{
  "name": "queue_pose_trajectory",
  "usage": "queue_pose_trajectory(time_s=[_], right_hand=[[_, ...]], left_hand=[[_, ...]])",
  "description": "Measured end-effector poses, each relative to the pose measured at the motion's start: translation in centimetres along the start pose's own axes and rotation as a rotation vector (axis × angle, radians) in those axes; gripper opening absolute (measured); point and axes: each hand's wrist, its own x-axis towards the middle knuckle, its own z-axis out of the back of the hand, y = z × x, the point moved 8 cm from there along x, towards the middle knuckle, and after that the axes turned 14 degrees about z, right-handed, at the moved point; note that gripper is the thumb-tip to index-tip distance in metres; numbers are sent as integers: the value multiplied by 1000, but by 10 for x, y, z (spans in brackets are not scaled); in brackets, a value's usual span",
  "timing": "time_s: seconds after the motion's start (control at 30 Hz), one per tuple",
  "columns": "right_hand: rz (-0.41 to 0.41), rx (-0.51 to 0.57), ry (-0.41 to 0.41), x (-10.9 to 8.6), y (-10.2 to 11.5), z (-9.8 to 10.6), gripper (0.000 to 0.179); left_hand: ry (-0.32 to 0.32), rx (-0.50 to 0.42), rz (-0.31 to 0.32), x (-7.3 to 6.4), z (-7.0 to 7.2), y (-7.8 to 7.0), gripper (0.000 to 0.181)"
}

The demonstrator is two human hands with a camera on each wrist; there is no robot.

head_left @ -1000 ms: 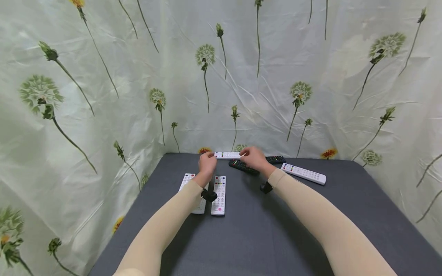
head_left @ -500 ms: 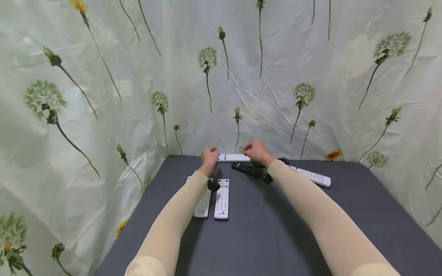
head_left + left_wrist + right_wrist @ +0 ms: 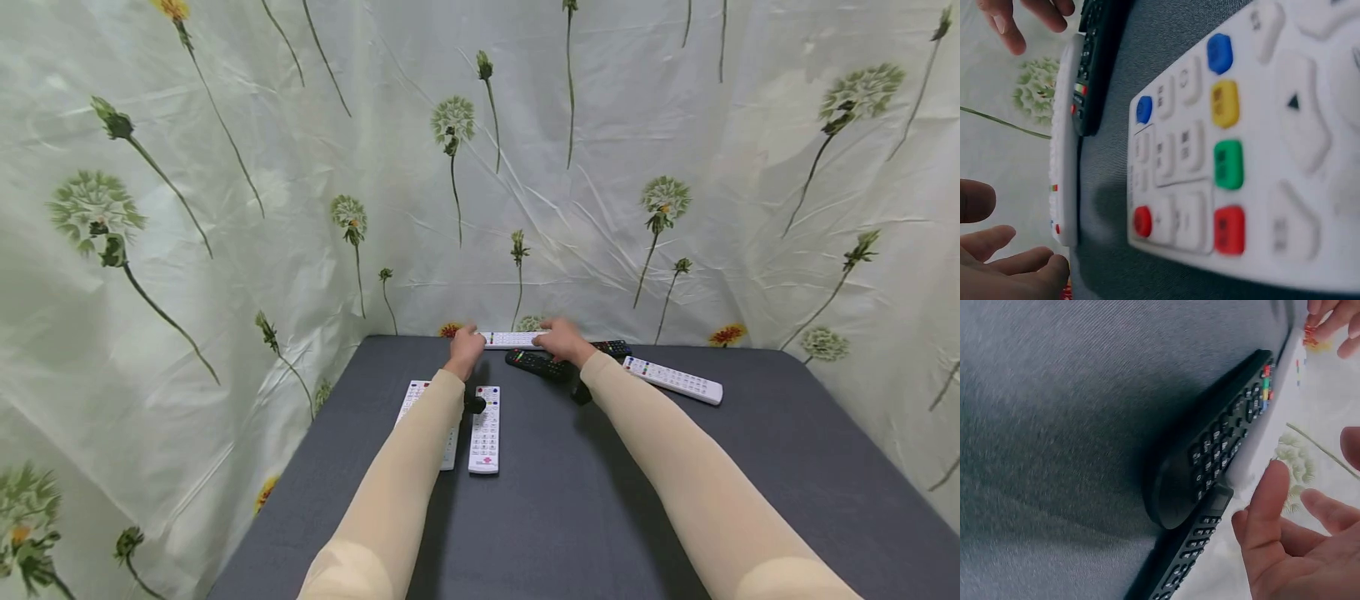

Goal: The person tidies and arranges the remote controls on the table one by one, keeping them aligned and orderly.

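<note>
A white remote (image 3: pixel 512 340) lies crosswise at the back of the dark table, between the hands. My left hand (image 3: pixel 467 352) is at its left end, fingers loosely apart; in the left wrist view the fingertips (image 3: pixel 1054 269) come close to that end. My right hand (image 3: pixel 567 342) is by its right end, thumb and fingers parted in the right wrist view, one fingertip (image 3: pixel 1275 472) right at the white edge. Two black remotes lie just in front: one (image 3: pixel 534 363) angled toward the right, another (image 3: pixel 613 348) partly behind the right hand.
Two more white remotes lie lengthwise at the left, one (image 3: pixel 485 433) in full view, the other (image 3: pixel 450 450) partly covered by the left sleeve. Another white remote (image 3: pixel 675 381) lies slanted on the right. A flowered curtain (image 3: pixel 450 208) hangs behind the table (image 3: pixel 585 500).
Both hands lifted slightly, then came down again at the ends of the back white remote. The left hand also shifted a little rightward. The remotes look unmoved; the head view shifted slightly.
</note>
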Motion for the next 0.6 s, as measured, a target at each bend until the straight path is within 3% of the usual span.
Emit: queue_pose_trajectory(time_s=[0.2, 0.37, 0.5, 0.6], right_hand=[[19, -41, 68, -3, 0, -15, 69], [13, -32, 96, -7, -1, -22, 68], [6, -6, 82, -5, -2, -21, 67], [-24, 44, 40, -3, -7, -17, 67]], left_hand=[[-42, 100, 32, -3, -6, 7, 54], [-26, 60, 47, -6, -11, 12, 61], [-61, -10, 53, -7, -8, 7, 49], [-103, -81, 99, -9, -3, 4, 36]])
